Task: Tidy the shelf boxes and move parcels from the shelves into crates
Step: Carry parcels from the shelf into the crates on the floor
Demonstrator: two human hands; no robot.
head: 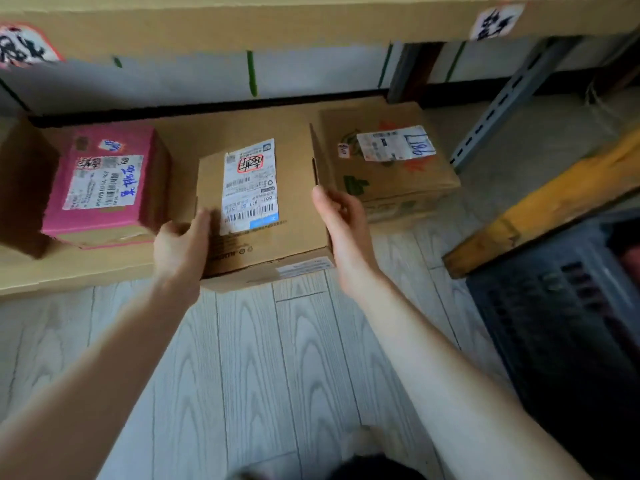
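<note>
A brown cardboard parcel with a white shipping label sits at the front of the low cardboard-lined shelf, its near edge jutting past the shelf's front. My left hand grips its left side, thumb on top. My right hand presses flat against its right side. A pink parcel with a label lies to the left. Another brown parcel, marked 9877 in blue, lies to the right. A dark plastic crate stands on the floor at the right.
An upper shelf with paper tags hangs close overhead. A grey metal upright and a yellow wooden beam stand at the right. A brown box sits at the far left. Pale wood-grain floor lies below.
</note>
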